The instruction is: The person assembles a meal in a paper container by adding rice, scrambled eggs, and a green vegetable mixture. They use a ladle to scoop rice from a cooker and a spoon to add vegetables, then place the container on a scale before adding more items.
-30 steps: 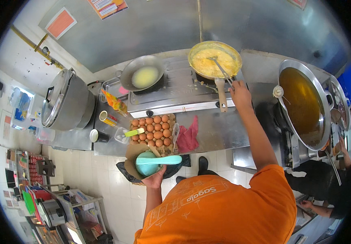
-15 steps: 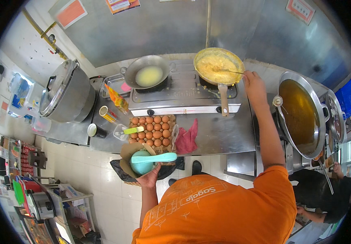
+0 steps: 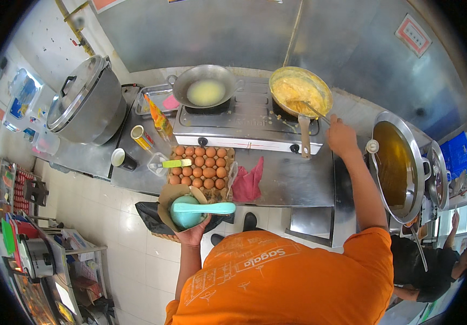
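Head view: left hand (image 3: pixel 194 234) cups a brown paper-lined turquoise bowl (image 3: pixel 185 210) with ladle, raised nearer the brown egg tray (image 3: pixel 201 166); right hand (image 3: pixel 341 138) grips a metal utensil (image 3: pixel 312 110) in the egg-filled steel wok (image 3: pixel 300 91) behind that tray.

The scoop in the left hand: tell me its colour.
The scoop is light turquoise, clearest in the head view.
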Demonstrator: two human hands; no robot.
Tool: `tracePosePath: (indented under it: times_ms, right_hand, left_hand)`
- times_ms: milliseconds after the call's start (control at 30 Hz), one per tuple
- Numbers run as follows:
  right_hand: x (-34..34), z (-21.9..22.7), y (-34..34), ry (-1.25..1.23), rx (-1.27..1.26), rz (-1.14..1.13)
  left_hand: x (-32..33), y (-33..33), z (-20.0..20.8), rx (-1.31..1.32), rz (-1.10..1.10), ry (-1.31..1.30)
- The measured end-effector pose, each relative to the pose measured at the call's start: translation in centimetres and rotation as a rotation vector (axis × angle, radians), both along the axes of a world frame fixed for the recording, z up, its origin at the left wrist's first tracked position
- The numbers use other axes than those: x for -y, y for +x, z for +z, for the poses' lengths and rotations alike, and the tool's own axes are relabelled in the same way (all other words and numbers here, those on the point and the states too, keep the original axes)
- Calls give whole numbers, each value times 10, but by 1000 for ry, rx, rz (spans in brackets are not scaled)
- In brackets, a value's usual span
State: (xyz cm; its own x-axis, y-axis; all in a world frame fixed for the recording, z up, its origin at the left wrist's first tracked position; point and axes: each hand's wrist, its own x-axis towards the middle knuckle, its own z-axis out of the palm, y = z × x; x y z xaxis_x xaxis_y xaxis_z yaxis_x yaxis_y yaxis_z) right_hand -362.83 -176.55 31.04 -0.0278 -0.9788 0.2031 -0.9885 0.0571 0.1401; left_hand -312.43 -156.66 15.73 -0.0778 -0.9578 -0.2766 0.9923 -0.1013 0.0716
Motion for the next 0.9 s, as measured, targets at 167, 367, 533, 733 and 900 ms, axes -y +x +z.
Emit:
tracePosePath:
  times_ms: [167,367,533,733,900]
  right_hand:
    - [44,-14,24,16,126,-192]
    - [92,-24,28,52,219,-144]
    - [73,8,28,126,209,-65]
    - [31,66,19,150,-9,-27]
    - [27,68,-1,128,-169,-59]
  left_hand:
    - [-1,2,-3,-1,4,-19]
    - [0,4,-6,26,26,45]
    - [-1,9,-15,-31,37,32]
    - [9,5,-7,-80,-6,-12]
    - [12,3,-10,-39,-41,-25]
